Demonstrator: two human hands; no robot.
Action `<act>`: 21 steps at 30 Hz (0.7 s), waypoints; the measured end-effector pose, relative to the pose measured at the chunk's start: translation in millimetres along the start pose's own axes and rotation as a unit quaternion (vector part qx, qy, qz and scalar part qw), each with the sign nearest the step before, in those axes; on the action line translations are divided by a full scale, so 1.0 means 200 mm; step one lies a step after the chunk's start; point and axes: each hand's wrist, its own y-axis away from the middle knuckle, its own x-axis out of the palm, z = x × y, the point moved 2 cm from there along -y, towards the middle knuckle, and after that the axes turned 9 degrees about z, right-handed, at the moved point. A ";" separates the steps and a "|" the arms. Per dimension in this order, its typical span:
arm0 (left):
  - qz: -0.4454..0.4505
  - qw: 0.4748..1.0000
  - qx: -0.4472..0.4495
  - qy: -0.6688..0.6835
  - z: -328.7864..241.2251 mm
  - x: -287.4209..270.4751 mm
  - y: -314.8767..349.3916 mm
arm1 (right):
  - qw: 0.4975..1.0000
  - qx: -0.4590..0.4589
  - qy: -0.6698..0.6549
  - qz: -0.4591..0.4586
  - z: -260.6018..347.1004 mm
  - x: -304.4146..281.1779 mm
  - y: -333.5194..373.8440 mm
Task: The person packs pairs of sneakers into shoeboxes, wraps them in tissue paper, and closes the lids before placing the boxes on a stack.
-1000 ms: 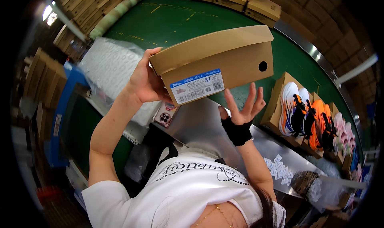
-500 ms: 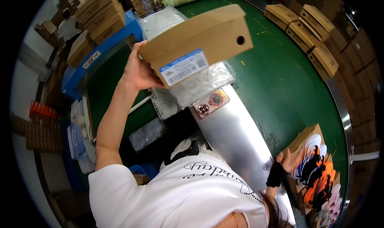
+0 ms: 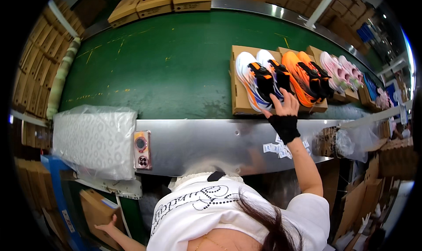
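Note:
At the lower left, a brown shoebox (image 3: pixel 97 209) with a white and blue label sits on a green surface. My left hand (image 3: pixel 108 225) is beside it with thumb and fingers spread; whether it still touches the box is hard to see. On the right, my right hand (image 3: pixel 284 105), in a black fingerless wrist cover, reaches to the heels of a pair of white sneakers (image 3: pixel 254 81) with orange, blue and black parts. Its fingers are apart, at the heel end of the shoes. That pair lies on a brown shoebox (image 3: pixel 239 105). Orange sneakers (image 3: pixel 301 77) lie just right of it.
Pink shoes (image 3: pixel 336 70) on boxes continue the row along the green conveyor belt (image 3: pixel 176 66). On the metal ledge (image 3: pixel 198 141) lie a phone (image 3: pixel 142 150), a plastic-wrapped patterned stack (image 3: pixel 94 141) and several small white packets (image 3: pixel 281 149). Closed shoeboxes (image 3: pixel 154 5) stand across the belt.
My view has turned to the right. The labelled shoebox, held up in my left hand before, is now down at the lower left. My right hand has moved over the white sneakers' heels.

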 end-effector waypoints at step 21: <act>0.768 0.389 0.372 -0.346 1.13 1.57 1.81 | 0.824 -0.130 -0.300 0.463 0.50 -0.43 -0.43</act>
